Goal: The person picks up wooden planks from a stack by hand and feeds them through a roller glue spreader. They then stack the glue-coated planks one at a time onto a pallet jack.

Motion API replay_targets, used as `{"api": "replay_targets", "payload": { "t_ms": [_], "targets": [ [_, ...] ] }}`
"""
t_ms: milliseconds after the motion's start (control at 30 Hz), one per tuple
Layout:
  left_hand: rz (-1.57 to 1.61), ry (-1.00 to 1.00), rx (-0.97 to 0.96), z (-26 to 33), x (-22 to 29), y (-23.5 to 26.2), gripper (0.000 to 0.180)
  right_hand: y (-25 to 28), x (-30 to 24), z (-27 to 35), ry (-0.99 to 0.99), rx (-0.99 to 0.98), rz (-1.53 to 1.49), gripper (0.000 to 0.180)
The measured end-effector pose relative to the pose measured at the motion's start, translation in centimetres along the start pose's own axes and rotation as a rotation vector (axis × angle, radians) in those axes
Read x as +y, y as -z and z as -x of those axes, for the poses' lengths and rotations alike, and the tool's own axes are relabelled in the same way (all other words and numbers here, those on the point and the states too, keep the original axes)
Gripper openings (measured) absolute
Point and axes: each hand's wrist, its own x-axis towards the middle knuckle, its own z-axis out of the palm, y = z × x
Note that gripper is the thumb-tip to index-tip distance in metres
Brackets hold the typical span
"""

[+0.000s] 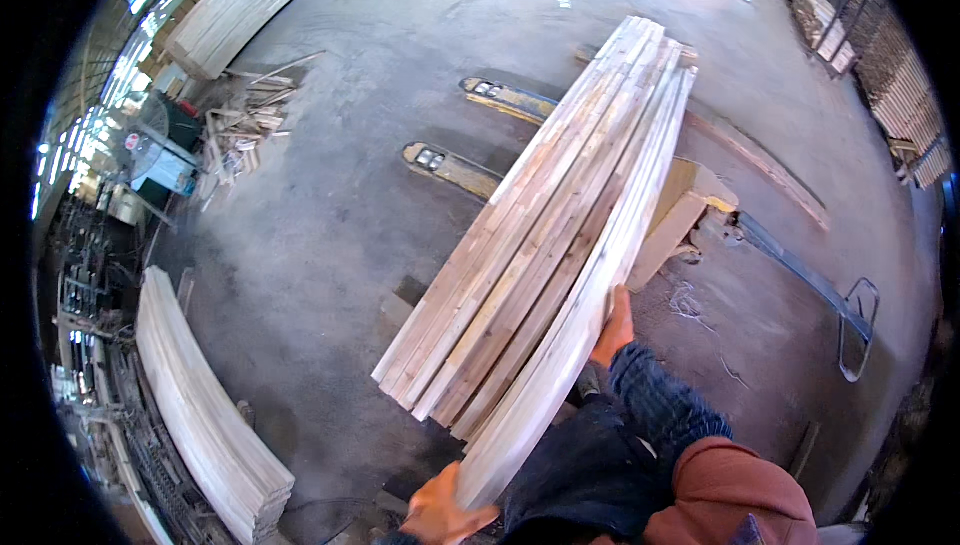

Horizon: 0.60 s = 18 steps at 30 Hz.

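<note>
While the stack of boards (530,245) slants away in front of us, the pallet truck (805,274) shows its forks to the left and its handle to the right. Along the stack's right edge runs the pale plank (545,375), its near end jutting toward us. Our hands are apart: the left hand (445,507) is clamped on that end; the right hand (614,330) touches the plank's right edge farther up, fingers hidden, so we cannot tell its grip.
</note>
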Motion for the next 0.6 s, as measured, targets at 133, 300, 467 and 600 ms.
{"api": "replay_targets", "payload": {
  "t_ms": [133, 300, 467, 600],
  "targets": [
    [-0.123, 0.221, 0.041, 12.6, -1.1, 3.3, 0.102, 4.5, -5.4, -8.0, 0.115, -0.008, 0.13, 0.1],
    [-0.48, 0.414, 0.189, 23.2, -2.5, 3.4, 0.103, 6.0, -4.7, -10.3, 0.057, -0.149, 0.032, 0.097],
    [-0.268, 0.084, 0.514, 13.2, 2.7, 1.2, 0.09, 8.6, -3.8, -8.2, -0.089, -0.099, -0.005, 0.093],
    [-0.096, 0.081, 0.552, 9.8, 3.0, -3.0, 0.099, 9.5, -4.7, -6.1, -0.143, -0.061, 0.305, 0.094]
  ]
}}
